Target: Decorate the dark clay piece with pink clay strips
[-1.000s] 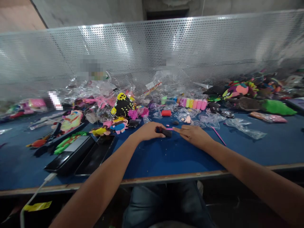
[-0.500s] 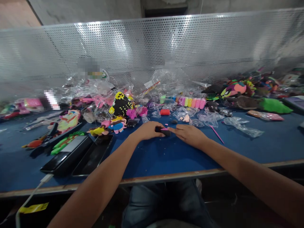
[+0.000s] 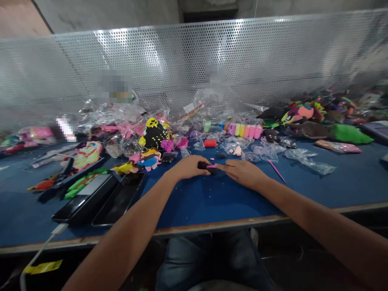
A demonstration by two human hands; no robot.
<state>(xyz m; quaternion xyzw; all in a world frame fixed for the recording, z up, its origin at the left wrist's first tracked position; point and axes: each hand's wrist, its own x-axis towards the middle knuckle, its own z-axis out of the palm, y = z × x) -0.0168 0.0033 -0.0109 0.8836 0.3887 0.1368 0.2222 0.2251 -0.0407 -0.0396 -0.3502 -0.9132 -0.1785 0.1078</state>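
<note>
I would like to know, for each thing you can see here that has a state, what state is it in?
Left hand: closed around dark piece.
Dark piece: held.
Right hand: closed on pink tool.
Pink tool: held, tip at dark piece.
Loose pink stick: lying on table.
White cable: apparently plugged into black device.
Clear wrapper: crumpled.
</note>
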